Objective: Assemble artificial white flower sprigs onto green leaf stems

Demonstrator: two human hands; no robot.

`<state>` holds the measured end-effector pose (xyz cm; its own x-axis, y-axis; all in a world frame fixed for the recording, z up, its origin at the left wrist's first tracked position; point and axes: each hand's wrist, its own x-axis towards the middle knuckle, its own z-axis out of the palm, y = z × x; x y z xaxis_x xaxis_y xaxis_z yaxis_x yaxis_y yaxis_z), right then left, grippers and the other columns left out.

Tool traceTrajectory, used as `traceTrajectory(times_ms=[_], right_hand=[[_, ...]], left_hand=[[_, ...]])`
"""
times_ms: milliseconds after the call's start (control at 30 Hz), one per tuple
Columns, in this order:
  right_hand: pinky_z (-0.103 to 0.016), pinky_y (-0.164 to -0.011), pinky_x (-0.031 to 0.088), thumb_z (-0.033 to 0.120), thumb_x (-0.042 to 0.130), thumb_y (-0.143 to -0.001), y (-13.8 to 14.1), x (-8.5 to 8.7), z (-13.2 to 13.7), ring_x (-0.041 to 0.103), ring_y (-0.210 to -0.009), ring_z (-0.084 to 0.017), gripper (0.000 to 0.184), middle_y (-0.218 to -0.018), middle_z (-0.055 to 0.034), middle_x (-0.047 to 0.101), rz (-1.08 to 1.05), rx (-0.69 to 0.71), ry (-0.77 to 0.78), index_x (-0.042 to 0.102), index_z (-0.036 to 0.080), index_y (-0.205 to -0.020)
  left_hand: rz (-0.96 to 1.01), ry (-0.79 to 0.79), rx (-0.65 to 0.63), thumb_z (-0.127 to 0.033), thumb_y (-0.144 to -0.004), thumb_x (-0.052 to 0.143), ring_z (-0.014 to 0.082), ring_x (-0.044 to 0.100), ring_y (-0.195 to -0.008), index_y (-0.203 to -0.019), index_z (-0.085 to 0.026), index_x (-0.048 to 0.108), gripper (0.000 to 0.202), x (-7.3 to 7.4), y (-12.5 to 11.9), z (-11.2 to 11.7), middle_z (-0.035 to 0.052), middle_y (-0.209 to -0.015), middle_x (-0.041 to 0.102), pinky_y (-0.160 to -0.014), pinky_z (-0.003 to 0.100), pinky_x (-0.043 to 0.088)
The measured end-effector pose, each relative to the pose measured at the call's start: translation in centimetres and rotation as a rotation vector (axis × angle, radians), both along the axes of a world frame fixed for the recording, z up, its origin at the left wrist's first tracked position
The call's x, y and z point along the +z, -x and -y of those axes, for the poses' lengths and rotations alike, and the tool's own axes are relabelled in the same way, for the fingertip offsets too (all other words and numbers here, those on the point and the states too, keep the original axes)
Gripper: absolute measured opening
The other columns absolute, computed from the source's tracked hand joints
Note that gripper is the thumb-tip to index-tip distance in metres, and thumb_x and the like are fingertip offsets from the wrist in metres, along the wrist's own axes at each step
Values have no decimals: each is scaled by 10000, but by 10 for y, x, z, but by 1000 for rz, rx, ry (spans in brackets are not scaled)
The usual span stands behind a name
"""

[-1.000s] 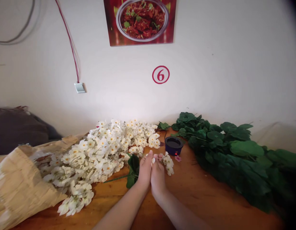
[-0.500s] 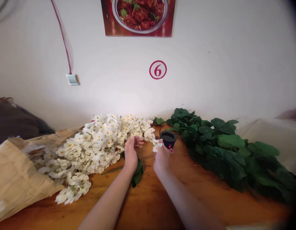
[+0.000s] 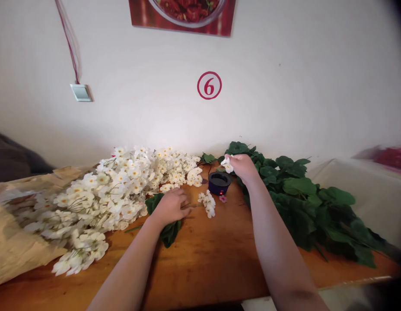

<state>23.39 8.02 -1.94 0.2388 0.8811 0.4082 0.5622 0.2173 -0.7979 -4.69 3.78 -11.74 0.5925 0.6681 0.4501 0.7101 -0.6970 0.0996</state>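
Observation:
My left hand point(image 3: 171, 207) is low over the table on a bunch of dark green leaves point(image 3: 170, 234), its fingers curled together. A thin stem runs from these fingers to a sprig of white flowers point(image 3: 207, 204) lying on the wood. My right hand point(image 3: 244, 167) is raised, pinching a small white blossom point(image 3: 227, 165) just above and behind a dark blue pot-like device point(image 3: 219, 183). That device has a black rim and a lit red light. A tiny pink flower point(image 3: 223, 198) sits at its foot.
A large heap of white flowers point(image 3: 122, 185) spills from brown paper point(image 3: 22, 242) on the left. Piled green leaves point(image 3: 297, 211) cover the right side. Behind the wooden table point(image 3: 200, 259) stands a white wall point(image 3: 148, 99). A pale covered block point(image 3: 359, 190) is at far right.
My right hand has moved up and right, over the device's far side, holding a white blossom. My left hand has lowered onto the leaves. The white sprig now lies between the hands.

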Motion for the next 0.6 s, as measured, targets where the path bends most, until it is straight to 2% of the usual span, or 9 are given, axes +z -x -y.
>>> traceTrajectory(times_ms=[100, 167, 333, 600], right_hand=[[-260, -482, 290, 460, 487, -846, -9, -10, -17, 500, -514, -152, 435, -493, -27, 528, 400, -146, 124, 578, 176, -529], [-262, -526, 332, 406, 495, -840, -9, -17, -28, 591, -624, -190, 384, -610, -81, 637, 499, -186, 191, 652, 166, -585], [-271, -608, 397, 365, 548, -814, -5, -34, -42, 660, -798, -245, 290, -839, -149, 716, 523, -231, 265, 741, 149, -795], [-269, -682, 433, 307, 558, -830, -1, -45, -51, 669, -886, -245, 259, -909, -153, 722, 580, -208, 311, 748, 141, -887]], left_hand=[[-23, 53, -36, -174, -721, 580, 187, 532, -763, -613, -192, 508, 131, -2, 5, -4, 28, -731, 560, -723, 301, 386], [-34, 81, -67, -134, -699, 551, 176, 529, -740, -585, -190, 495, 139, -2, 7, -6, 23, -721, 561, -729, 301, 389], [-26, 135, -120, -132, -759, 490, 180, 555, -768, -558, -186, 496, 208, 3, 8, -6, 29, -728, 598, -778, 313, 394], [-21, 169, -111, -115, -727, 492, 175, 551, -734, -538, -187, 479, 203, 3, 7, -8, 28, -675, 589, -740, 304, 390]])
